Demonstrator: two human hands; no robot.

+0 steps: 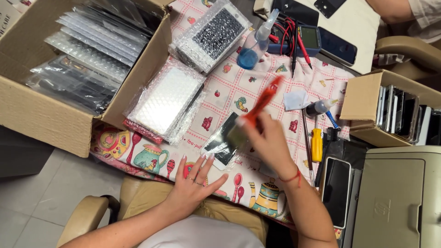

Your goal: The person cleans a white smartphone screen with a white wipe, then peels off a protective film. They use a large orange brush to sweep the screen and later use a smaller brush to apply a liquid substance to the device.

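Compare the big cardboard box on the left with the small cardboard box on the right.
The big box is far larger than the small box. The big box holds flat packs in bubble wrap lying stacked at a slant; the small box holds bare phones standing on edge in a row. The big box opens upward, the small box sideways. Both are brown cardboard, open and full.

A pale tiled floor [32,202] lies beneath a table covered by a teapot-patterned cloth [239,87]. Tan padded chairs [92,216] stand around it in even, soft light.
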